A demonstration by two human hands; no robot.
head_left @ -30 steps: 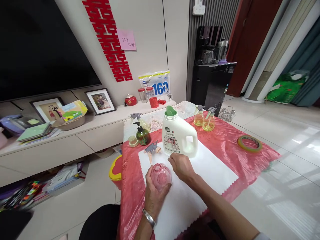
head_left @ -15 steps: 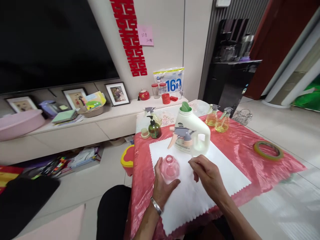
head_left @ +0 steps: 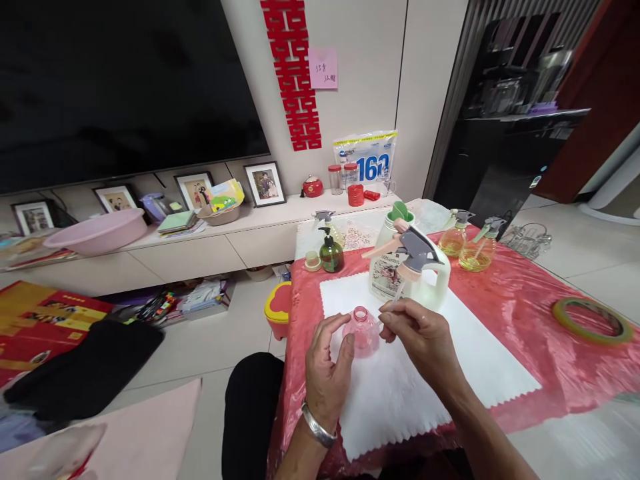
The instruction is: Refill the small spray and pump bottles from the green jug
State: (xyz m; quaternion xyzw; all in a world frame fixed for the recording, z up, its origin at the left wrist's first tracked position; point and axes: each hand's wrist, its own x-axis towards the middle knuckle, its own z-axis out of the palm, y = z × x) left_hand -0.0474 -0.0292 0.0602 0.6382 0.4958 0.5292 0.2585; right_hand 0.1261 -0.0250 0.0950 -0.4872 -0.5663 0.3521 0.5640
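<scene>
A pink see-through bottle with an uncapped neck stands on a white cloth. Beside its left side, my left hand has its thumb and fingers apart, fingertips at or very near the bottle wall. My right hand pinches the thin tube of a trigger sprayer, which has a grey head and a peach trigger and collar. The sprayer sits tilted above my fingers, and the tube's lower end is near the bottle's right side. Behind it stands a large pale green jug, partly covered by the sprayer.
A green pump bottle and a small pale cap stand at the back left. Two spray bottles with yellow liquid stand back right. A roll of tape lies on the red table cover at right.
My left hand has loosened from around the pink bottle, its fingers now spread. My right hand and the sprayer have come closer to the bottle. The view has turned left.
</scene>
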